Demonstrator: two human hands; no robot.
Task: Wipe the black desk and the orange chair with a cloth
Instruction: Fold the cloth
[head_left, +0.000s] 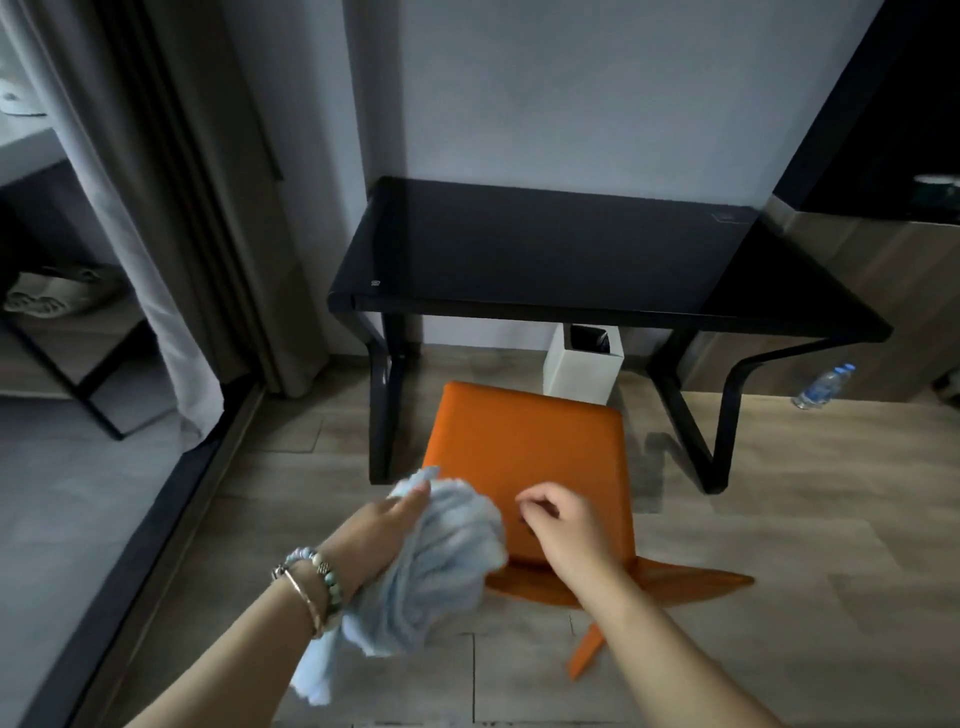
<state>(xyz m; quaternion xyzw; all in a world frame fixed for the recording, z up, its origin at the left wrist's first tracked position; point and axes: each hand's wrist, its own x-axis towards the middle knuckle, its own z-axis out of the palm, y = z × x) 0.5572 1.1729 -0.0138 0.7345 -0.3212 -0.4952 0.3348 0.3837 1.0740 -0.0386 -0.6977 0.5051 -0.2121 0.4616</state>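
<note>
This looked like a hotel room or a small rented flat. A black glass-topped desk (561, 254) stood against a plain pale wall, with a white waste bin (582, 371) lined with a dark bag tucked beneath it and an orange chair (530, 462) drawn up in front. The floor (779, 545) was wood-look planking. Long grey curtains (171, 234) hung beside a sliding glass door at the left, beyond which rolled towels (47, 301) sat on a shelf. A plastic water bottle (823, 387) lay on the floor by a wooden cabinet (883, 291).
</note>
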